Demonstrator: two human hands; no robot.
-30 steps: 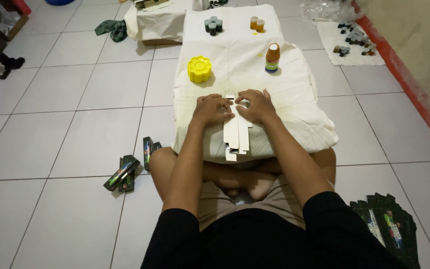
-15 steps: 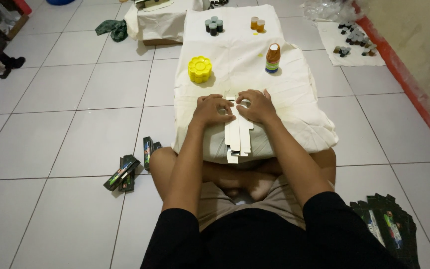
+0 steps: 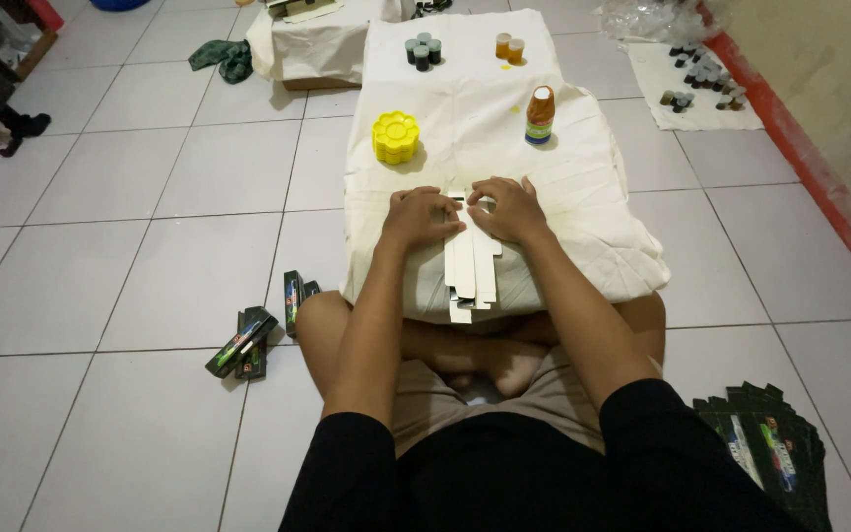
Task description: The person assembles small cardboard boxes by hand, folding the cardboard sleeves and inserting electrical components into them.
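Left hand (image 3: 422,213): lies palm down with fingers curled on the top end of the stack of flat white card cut-outs (image 3: 472,268); whether it pinches a sheet cannot be told.
Right hand (image 3: 507,208): pressed flat on the same end, fingertips bent inward toward the left hand; its grip underneath is hidden.
Cut-outs: lie on the near edge of the cloth-covered low table (image 3: 583,177), lower ends hanging over; the upper part is covered by both hands.
Farther on the cloth: yellow flower-shaped container (image 3: 395,137), orange-capped bottle (image 3: 541,115).
Floor, left: dark green boxes (image 3: 244,341), possibly folded cartons.
Floor, right: fanned dark flat cartons (image 3: 770,443), cut off by the frame edge.
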